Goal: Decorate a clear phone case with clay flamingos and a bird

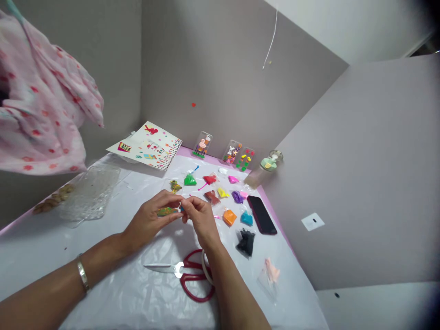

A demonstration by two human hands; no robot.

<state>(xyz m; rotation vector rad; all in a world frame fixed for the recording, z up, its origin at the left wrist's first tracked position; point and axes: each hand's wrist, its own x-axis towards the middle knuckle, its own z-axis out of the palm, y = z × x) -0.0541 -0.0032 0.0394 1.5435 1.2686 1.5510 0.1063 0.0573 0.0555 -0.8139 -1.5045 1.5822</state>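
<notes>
While a pink spotted cloth (pixel 41 96) hangs at the upper left of the frame, a clear plastic tray (pixel 90 192) lies below it on the desk (pixel 41 238). At the lower middle, the two hands are close together. The left hand (pixel 149 222) holds a green glitter piece of clay (pixel 167 211), and the right hand (pixel 202 220) pinches a small blue piece (pixel 181 208), maybe also clay, because the fingers hide it. Red-handled scissors (pixel 178 270) lie under them. More right, small packets of coloured clay (pixel 229 217) lie near a black phone (pixel 261 214).
</notes>
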